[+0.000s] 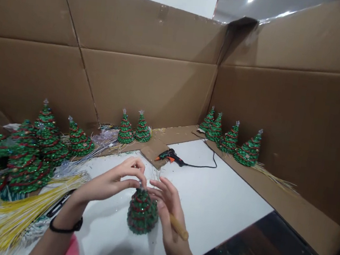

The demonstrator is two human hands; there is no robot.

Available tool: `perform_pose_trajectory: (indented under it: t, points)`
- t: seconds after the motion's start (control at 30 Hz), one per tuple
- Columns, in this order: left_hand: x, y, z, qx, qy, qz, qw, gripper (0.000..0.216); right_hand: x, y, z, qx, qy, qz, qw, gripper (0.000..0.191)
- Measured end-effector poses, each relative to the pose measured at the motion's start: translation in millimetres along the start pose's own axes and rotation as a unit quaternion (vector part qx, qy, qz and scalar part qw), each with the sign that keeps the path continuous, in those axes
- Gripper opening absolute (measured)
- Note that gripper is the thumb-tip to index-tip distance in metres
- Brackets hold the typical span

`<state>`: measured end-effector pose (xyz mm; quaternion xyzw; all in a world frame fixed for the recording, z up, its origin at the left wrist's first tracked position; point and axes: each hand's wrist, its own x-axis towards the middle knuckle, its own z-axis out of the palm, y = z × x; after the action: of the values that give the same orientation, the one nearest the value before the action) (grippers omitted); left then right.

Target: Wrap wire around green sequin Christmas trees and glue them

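Note:
A small green sequin tree with red bands (141, 214) stands upright on the white tabletop (216, 205) in front of me. My left hand (112, 180) comes from the left with thumb and fingers pinched together at the tree's tip. My right hand (169, 214) is beside the tree on its right, fingers touching the top, while a tan wooden stick (178, 227) lies held across its palm. What sits between the fingertips at the tip is too small to make out.
Cardboard walls (138, 85) enclose the table. Many finished trees crowd the left (27, 154), two stand at the back (133, 128), several along the right (231, 138). A glue gun (170, 156) with cord lies behind. Yellow strands (28, 209) lie at left.

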<state>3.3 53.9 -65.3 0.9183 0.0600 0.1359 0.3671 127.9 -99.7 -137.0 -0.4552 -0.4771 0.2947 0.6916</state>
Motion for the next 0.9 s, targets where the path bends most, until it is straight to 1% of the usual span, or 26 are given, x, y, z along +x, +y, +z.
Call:
perform_pose_trajectory:
  t: [0.07,0.1,0.23,0.33,0.47,0.6,0.73,0.9]
  points:
    - [-4,-4,-6,-0.029,-0.015,-0.01,0.999,0.024,-3,2,5,-0.003,-0.005,0.002,1.0,0.035]
    - [-6,-6,-7,-0.035,-0.013,-0.018,0.999,0.024,-4,3,7,-0.005,-0.005,0.004,1.0,0.035]
    - [-12,-5,-7,-0.039,0.018,-0.069,0.997,0.035,-2,9,9,-0.01,-0.006,0.012,1.0,0.036]
    - [-12,-2,-4,-0.033,0.027,-0.095,0.995,0.037,0,11,8,-0.004,-0.004,0.019,1.0,0.036]
    - [-11,0,-2,-0.014,0.034,-0.115,0.993,0.038,4,10,7,-0.006,-0.007,0.028,1.0,0.038]
    - [-11,0,-2,-0.003,0.045,-0.128,0.991,0.039,11,7,6,-0.014,-0.027,0.024,0.999,0.039]
    - [-12,-1,0,-0.008,0.037,-0.137,0.99,0.039,17,3,4,-0.013,-0.035,0.015,0.999,0.036]
    - [-13,0,2,-0.014,0.04,-0.167,0.985,0.037,19,-1,2,-0.018,-0.036,0.009,0.999,0.033]
